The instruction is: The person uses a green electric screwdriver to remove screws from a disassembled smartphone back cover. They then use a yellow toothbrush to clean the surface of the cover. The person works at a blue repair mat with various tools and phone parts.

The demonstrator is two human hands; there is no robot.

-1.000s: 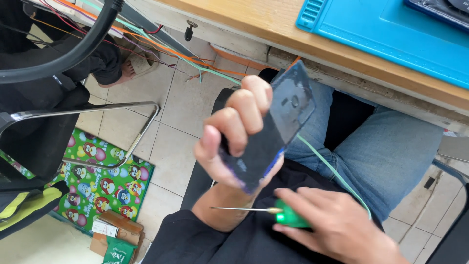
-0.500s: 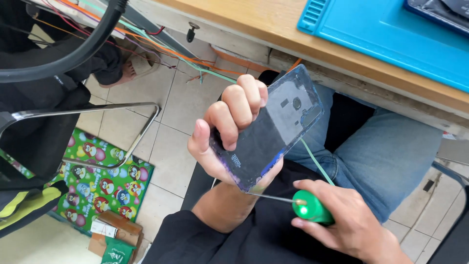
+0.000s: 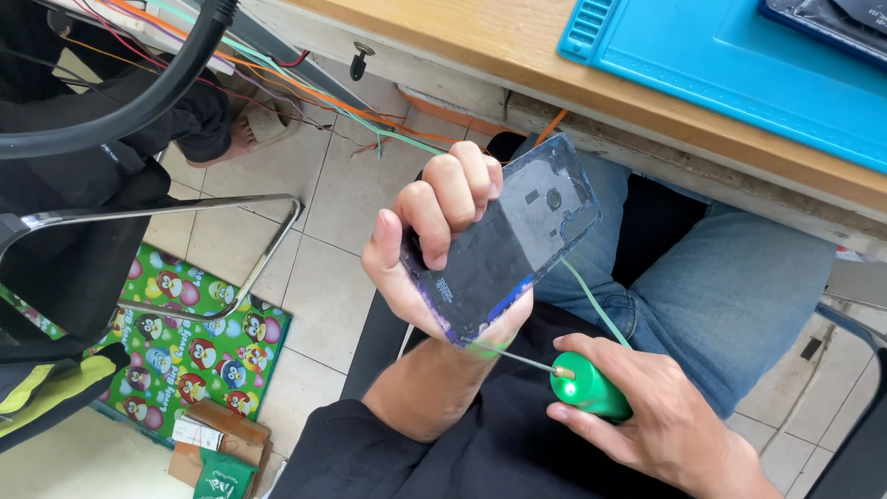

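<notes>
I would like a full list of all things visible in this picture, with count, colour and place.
phone back cover: 1, dark glossy, held up in left hand
screwdriver: 1, green handle, thin shaft, in right hand
work mat: 1, blue, on desk
wooden desk: 1, brown, top
wires: several, orange and green, under desk
cartoon mat: 1, green, on floor
chair frame: 1, chrome, left
left hand: grip closed on cover
right hand: grip closed on screwdriver

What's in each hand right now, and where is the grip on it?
Left hand holds the phone back cover, fingers wrapped over its lower half. Right hand holds a screwdriver, grip on its green handle, tip at the cover's bottom edge.
</notes>
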